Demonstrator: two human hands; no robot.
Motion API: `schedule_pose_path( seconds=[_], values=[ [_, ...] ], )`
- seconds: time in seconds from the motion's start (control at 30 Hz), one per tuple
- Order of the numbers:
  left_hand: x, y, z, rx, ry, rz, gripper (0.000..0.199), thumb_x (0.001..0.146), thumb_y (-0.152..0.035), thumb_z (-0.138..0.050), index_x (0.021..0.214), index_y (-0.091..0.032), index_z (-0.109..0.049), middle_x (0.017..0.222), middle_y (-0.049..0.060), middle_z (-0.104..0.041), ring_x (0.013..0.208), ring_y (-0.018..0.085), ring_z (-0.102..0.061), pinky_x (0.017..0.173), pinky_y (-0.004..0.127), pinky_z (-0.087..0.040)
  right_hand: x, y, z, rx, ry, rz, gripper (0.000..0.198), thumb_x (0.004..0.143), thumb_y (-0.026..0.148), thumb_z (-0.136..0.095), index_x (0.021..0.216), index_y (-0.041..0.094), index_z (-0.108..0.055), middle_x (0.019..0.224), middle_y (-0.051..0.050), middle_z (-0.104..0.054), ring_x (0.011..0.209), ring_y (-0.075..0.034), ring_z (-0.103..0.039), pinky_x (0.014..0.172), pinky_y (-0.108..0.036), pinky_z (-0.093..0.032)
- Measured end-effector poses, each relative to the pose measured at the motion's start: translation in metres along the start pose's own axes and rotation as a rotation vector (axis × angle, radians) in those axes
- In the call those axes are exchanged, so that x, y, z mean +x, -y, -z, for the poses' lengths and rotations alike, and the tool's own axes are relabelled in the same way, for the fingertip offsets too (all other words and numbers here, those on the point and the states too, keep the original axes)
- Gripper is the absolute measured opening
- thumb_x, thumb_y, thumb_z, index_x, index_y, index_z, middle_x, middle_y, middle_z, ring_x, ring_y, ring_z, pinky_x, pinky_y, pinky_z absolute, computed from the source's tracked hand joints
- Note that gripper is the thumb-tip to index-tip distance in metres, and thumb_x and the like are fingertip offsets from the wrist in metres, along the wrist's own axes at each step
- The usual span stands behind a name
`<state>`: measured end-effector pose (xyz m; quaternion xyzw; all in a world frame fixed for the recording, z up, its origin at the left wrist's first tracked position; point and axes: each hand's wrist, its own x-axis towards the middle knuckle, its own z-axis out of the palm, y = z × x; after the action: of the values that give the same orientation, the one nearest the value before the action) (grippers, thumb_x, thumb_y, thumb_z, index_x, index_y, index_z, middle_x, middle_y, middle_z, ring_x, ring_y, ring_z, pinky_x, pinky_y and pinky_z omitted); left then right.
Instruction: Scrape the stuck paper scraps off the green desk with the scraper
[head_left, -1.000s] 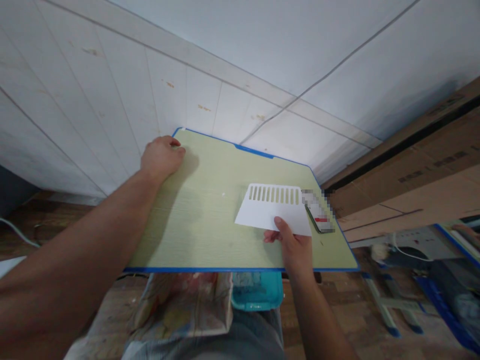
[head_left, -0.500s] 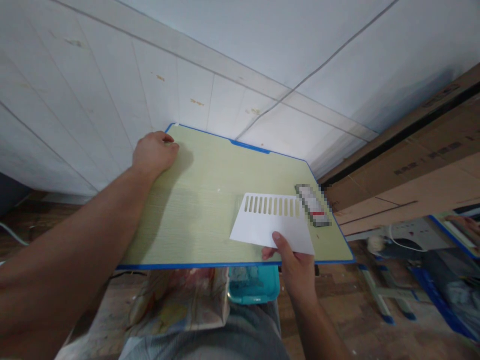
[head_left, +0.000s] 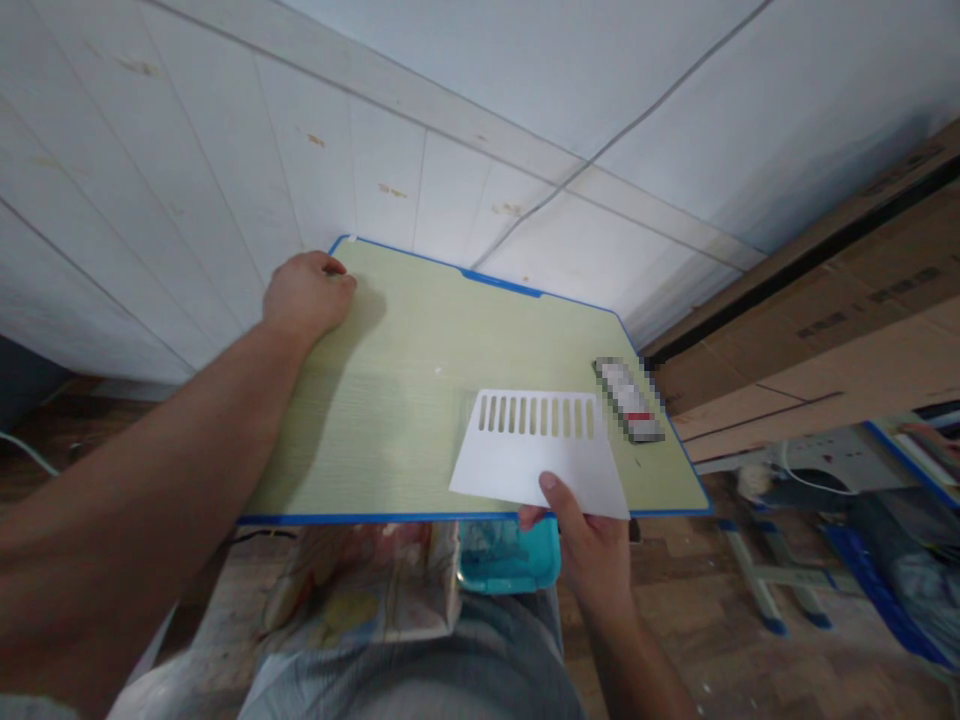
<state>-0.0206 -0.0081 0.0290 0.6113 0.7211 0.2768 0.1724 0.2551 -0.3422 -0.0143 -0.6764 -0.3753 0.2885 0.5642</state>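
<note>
My right hand (head_left: 581,535) pinches the near edge of a white card (head_left: 517,460), thumb on top and fingers underneath. A row of several narrow slots runs along the card's far side, showing the green surface through them. The card is held over the front right part of a pale green desk top (head_left: 397,400) with blue edging. At the desk's far left edge is my left hand (head_left: 311,290), its fingers curled in. What those fingers close on, if anything, is hidden.
On the desk's right side lies a blurred-out flat object (head_left: 628,400). Large cardboard boxes (head_left: 795,350) stand to the right, and a white panelled wall (head_left: 390,150) rises behind. Below the front edge are a turquoise bin (head_left: 510,582) and a patterned bag (head_left: 390,600).
The white card and my right hand have shifted slightly left and nearer to me. My left hand stays at the desk's left edge. The view has tilted a little.
</note>
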Motion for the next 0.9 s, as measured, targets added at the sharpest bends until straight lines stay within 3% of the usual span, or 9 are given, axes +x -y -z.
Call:
schedule_pose_path(
  seconds=[0.17,0.33,0.47,0.63,0.77,0.9],
  values=[
    [-0.001,-0.001,0.001,-0.008,0.006,0.008,0.052,0.118,-0.035,-0.070,0.164,-0.014,-0.086,0.174,0.016,-0.084,0.159,0.038,-0.075,0.143,0.056,-0.057,0.000,0.002,-0.005,0.070,-0.015,-0.024,0.040,0.110,0.064,-0.098,0.094,0.028,-0.089,0.070,-0.003,-0.084,0.065,-0.031,-0.082,0.074,-0.045,-0.075],
    [-0.002,0.000,0.001,-0.008,0.008,0.006,0.055,0.118,-0.035,-0.067,0.164,-0.012,-0.086,0.175,0.017,-0.082,0.157,0.036,-0.075,0.142,0.051,-0.056,0.001,0.006,-0.003,0.005,0.049,0.019,0.051,0.115,0.057,-0.093,0.073,0.031,-0.081,0.065,-0.003,-0.080,0.068,-0.030,-0.084,0.088,-0.046,-0.078],
    [0.001,0.003,-0.001,-0.008,-0.002,0.004,0.052,0.119,-0.036,-0.068,0.163,-0.015,-0.086,0.175,0.013,-0.083,0.157,0.034,-0.074,0.142,0.049,-0.055,-0.001,0.009,-0.006,0.040,0.036,-0.004,0.042,0.112,0.060,-0.097,0.086,0.029,-0.088,0.069,-0.003,-0.084,0.067,-0.031,-0.085,0.077,-0.044,-0.077],
    [0.001,0.002,-0.001,-0.024,0.001,0.005,0.051,0.117,-0.035,-0.071,0.161,-0.014,-0.086,0.173,0.013,-0.084,0.154,0.034,-0.074,0.141,0.050,-0.056,0.001,0.008,-0.012,0.055,0.093,-0.009,0.048,0.112,0.059,-0.094,0.077,0.028,-0.085,0.068,-0.006,-0.085,0.067,-0.031,-0.087,0.076,-0.045,-0.077],
    [-0.001,0.000,0.000,-0.020,0.007,0.007,0.053,0.118,-0.035,-0.068,0.163,-0.013,-0.086,0.173,0.014,-0.083,0.151,0.034,-0.074,0.139,0.050,-0.056,0.007,0.007,-0.013,0.069,0.113,0.019,0.043,0.107,0.064,-0.097,0.085,0.029,-0.087,0.064,-0.004,-0.082,0.061,-0.031,-0.083,0.066,-0.044,-0.077],
    [0.000,0.002,-0.001,-0.011,-0.002,-0.001,0.054,0.115,-0.037,-0.069,0.161,-0.015,-0.087,0.170,0.013,-0.085,0.149,0.033,-0.074,0.138,0.047,-0.056,0.007,0.011,-0.015,0.084,0.149,-0.001,0.043,0.109,0.059,-0.095,0.080,0.030,-0.084,0.063,-0.004,-0.082,0.062,-0.030,-0.083,0.073,-0.044,-0.078]
  ],
)
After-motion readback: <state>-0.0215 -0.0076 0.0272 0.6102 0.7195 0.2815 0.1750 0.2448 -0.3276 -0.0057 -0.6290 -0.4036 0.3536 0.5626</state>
